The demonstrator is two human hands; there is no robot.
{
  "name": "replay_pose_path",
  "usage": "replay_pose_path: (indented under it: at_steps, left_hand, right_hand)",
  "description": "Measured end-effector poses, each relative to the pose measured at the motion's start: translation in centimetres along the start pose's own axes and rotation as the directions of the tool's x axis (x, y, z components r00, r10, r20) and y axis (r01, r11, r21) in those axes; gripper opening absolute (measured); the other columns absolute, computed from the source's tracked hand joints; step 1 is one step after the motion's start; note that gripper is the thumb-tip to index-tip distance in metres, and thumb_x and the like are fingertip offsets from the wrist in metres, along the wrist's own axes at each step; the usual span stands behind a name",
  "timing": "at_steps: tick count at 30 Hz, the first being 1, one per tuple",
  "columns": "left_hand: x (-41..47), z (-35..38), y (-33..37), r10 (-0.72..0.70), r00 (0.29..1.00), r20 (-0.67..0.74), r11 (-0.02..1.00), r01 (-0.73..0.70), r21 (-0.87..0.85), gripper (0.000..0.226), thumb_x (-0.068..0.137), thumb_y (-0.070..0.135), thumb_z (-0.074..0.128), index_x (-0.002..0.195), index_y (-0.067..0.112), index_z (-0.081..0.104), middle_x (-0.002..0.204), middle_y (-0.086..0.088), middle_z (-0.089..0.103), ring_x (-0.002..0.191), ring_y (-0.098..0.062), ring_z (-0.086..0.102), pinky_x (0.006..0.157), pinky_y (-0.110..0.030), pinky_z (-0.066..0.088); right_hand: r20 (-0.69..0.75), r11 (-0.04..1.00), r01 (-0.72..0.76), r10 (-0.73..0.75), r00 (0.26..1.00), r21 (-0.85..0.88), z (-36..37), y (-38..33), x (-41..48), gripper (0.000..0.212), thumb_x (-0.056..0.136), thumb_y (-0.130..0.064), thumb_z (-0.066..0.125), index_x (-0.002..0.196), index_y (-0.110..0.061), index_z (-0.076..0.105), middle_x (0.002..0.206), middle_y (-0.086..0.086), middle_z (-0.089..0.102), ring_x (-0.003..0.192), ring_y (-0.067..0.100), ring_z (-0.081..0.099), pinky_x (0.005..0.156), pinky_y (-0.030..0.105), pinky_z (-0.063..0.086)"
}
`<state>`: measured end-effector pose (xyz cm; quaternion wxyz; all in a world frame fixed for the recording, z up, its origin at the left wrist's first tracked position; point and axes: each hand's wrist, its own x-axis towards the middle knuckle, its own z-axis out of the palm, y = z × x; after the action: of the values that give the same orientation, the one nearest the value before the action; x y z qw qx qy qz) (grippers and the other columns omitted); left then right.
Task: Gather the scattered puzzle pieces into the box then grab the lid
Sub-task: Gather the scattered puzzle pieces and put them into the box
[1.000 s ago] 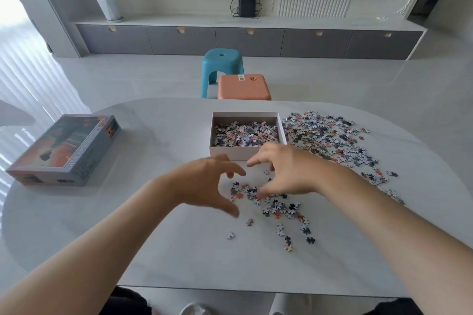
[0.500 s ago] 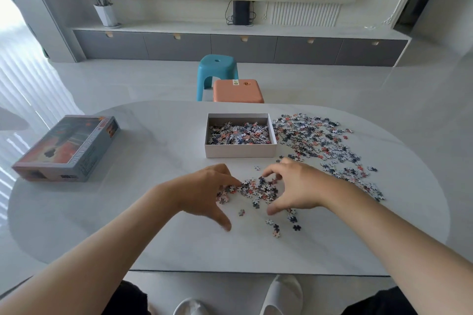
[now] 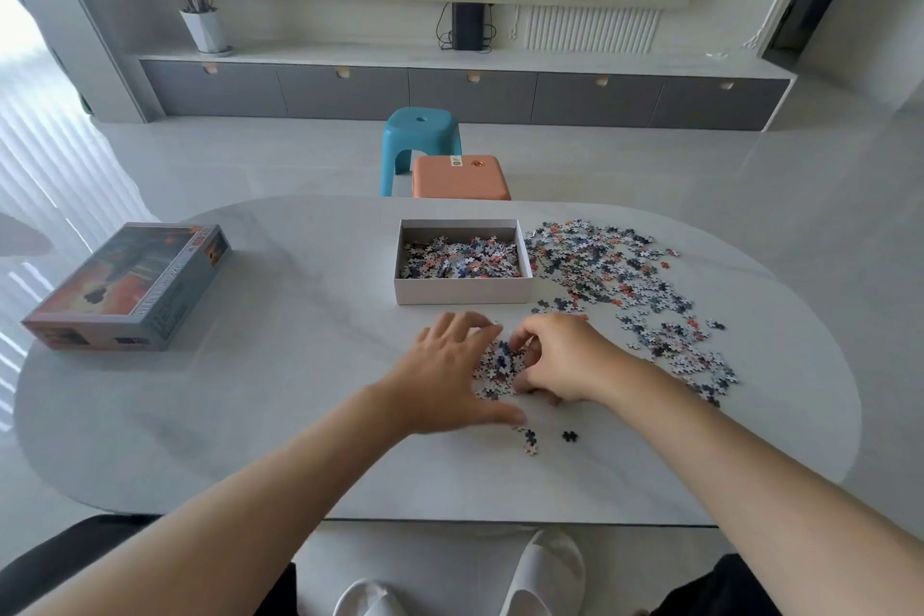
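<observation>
Puzzle pieces are lying in a small heap between the two hands, on the white table. The left hand is lying flat, fingers fairly straight and spread, its fingertips pressing against the heap's left edge. The right hand is curling its fingers over the heap's right side, cupping the pieces. A few stray pieces are sitting just behind the hands, toward the person.

The open box is waiting straight ahead, just beyond the fingertips and already partly filled. Its long axis is running left to right, so its long near wall is facing the hands. It is sitting more in front of the left hand and the heap, and the right hand is lining up with its right corner. Judging from this, a short lift forward would be carrying the heap in.

A much larger scatter is spreading beyond and to the right of the right hand, beside the box.

The lid is resting well off to the left of the left hand, printed side up, its long axis slanting away from the person; the left hand is nearer to it
</observation>
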<state>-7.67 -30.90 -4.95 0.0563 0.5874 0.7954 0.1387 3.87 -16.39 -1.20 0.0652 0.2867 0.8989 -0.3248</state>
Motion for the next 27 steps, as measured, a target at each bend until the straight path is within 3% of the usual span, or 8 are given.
replay_pose_path:
  at_steps: [4, 8, 10, 16, 19, 22, 25, 27]
  left_hand:
    - [-0.3, 1.8, 1.9, -0.016, 0.994, 0.110, 0.997, 0.008, 0.077, 0.134, 0.052, 0.097, 0.040, 0.153, 0.019, 0.001, 0.160, 0.005, 0.000, 0.146, -0.016, -0.005, 0.120, -0.040, 0.003]
    - [0.8, 2.3, 1.6, -0.005, 0.994, 0.112, 1.000, 0.001, 0.031, 0.117, 0.069, 0.086, 0.044, 0.154, 0.018, 0.000, 0.161, 0.004, -0.007, 0.147, -0.013, -0.011, 0.121, -0.038, -0.001]
    - [1.3, 2.2, 1.0, 0.013, 0.996, 0.091, 1.000, -0.014, 0.011, 0.109, 0.074, 0.081, 0.046, 0.154, 0.019, 0.003, 0.161, 0.005, -0.007, 0.147, -0.012, -0.012, 0.121, -0.036, 0.000]
    - [2.3, 2.0, 0.0, 0.078, 0.992, 0.100, 0.997, -0.079, 0.011, 0.090, 0.083, 0.072, 0.044, 0.153, 0.023, 0.016, 0.161, 0.006, 0.004, 0.148, -0.010, -0.004, 0.121, -0.034, 0.000]
    - [2.1, 1.0, -0.6, 0.086, 0.995, 0.049, 0.993, -0.082, -0.083, 0.069, 0.090, 0.054, 0.054, 0.148, 0.022, 0.034, 0.156, 0.007, 0.028, 0.145, -0.008, 0.017, 0.119, -0.028, 0.015]
    - [1.0, 0.1, -1.9, 0.086, 0.996, -0.025, 0.991, -0.088, -0.096, 0.064, 0.089, 0.055, 0.054, 0.143, 0.023, 0.042, 0.148, 0.008, 0.040, 0.137, -0.009, 0.034, 0.113, -0.031, 0.030]
    - [-0.4, -1.0, -3.4, 0.082, 0.996, 0.027, 0.996, -0.082, 0.016, 0.080, 0.082, 0.068, 0.050, 0.148, 0.027, 0.032, 0.152, 0.009, 0.031, 0.140, -0.010, 0.026, 0.114, -0.030, 0.024]
    - [-1.0, -1.6, -4.4, 0.054, 0.996, 0.076, 0.994, -0.060, 0.089, 0.091, 0.076, 0.076, 0.047, 0.150, 0.027, 0.026, 0.154, 0.009, 0.025, 0.142, -0.011, 0.019, 0.115, -0.032, 0.021]
  right_hand:
    - [0.075, 0.990, -0.002, 0.013, 0.997, -0.140, -2.4, -0.2, -0.3, 0.034, 0.071, -0.026, 0.085, 0.098, -0.026, 0.063, 0.090, -0.002, 0.065, 0.072, 0.023, 0.069, 0.048, 0.030, 0.057]
    - [0.360, 0.935, -0.057, 0.191, 0.913, -0.351, -3.5, 0.6, -1.3, 0.027, 0.065, -0.035, 0.087, 0.082, -0.021, 0.072, 0.067, -0.003, 0.070, 0.057, 0.014, 0.064, 0.053, 0.025, 0.053]
    - [0.396, 0.917, -0.014, 0.185, 0.899, -0.398, -3.1, 1.1, -1.2, 0.026, 0.065, -0.037, 0.086, 0.082, -0.020, 0.075, 0.068, -0.001, 0.072, 0.053, 0.013, 0.061, 0.053, 0.023, 0.049]
    - [0.001, 0.952, 0.029, -0.030, 1.000, -0.306, -1.7, 2.2, 0.9, 0.021, 0.069, -0.050, 0.080, 0.075, -0.031, 0.073, 0.075, -0.015, 0.069, 0.076, 0.006, 0.065, 0.072, 0.028, 0.055]
    - [-0.153, 0.948, 0.068, -0.121, 0.981, -0.311, -0.5, 1.9, 1.2, 0.021, 0.079, -0.053, 0.070, 0.085, -0.034, 0.063, 0.091, -0.014, 0.060, 0.092, 0.012, 0.059, 0.075, 0.028, 0.045]
    - [-0.195, 0.913, 0.125, -0.214, 0.957, -0.389, 0.9, 1.6, 1.0, 0.044, 0.089, -0.056, 0.054, 0.123, -0.029, 0.051, 0.125, 0.001, 0.047, 0.122, 0.022, 0.043, 0.098, 0.037, 0.040]
    - [-0.035, 0.922, 0.159, -0.183, 0.983, -0.353, 3.0, 1.5, 0.6, 0.079, 0.094, -0.064, 0.036, 0.155, -0.022, 0.009, 0.161, 0.006, 0.003, 0.150, 0.026, 0.000, 0.121, 0.046, 0.013]
    - [0.056, 0.902, 0.185, -0.177, 0.983, -0.390, 4.6, 1.4, 0.3, 0.086, 0.093, -0.070, 0.022, 0.153, -0.022, -0.018, 0.159, 0.005, -0.027, 0.146, 0.022, -0.027, 0.122, 0.045, -0.005]
